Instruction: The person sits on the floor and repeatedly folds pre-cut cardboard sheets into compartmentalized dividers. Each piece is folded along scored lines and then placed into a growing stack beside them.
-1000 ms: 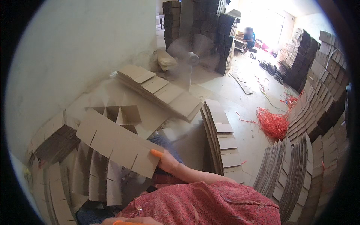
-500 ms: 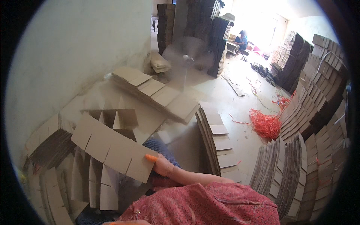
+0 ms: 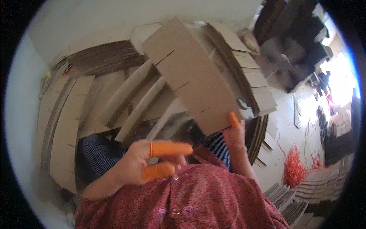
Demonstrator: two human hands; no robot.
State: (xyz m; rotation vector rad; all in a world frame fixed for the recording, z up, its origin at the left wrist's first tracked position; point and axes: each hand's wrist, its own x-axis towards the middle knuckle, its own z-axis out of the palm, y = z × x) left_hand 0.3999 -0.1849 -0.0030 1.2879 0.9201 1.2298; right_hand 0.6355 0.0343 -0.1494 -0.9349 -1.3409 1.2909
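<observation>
A slotted cardboard divider strip (image 3: 192, 78) slants upward in front of me, its near corner gripped by my right hand (image 3: 235, 138), which has an orange finger cot on the thumb. Three slits show along one edge of that strip. My left hand (image 3: 154, 160), also in orange finger cots, hovers before my shirt with its fingers stretched out and nothing in them. Below and left of the held strip, several cardboard strips stand on edge as a partly crossed divider (image 3: 127, 101) over my knees. Its part behind the held strip is hidden.
Stacked dividers (image 3: 105, 57) lie by the wall, and long strips (image 3: 68, 133) stand at the left. Another stack (image 3: 248, 72) runs along the right. Beyond it are a fan (image 3: 283, 57) and a heap of red plastic strapping (image 3: 294, 166). More stacks (image 3: 280, 200) are at the lower right.
The view has swung left and down. My left hand has come up into sight. The held strip now tilts more steeply, still in my right hand.
</observation>
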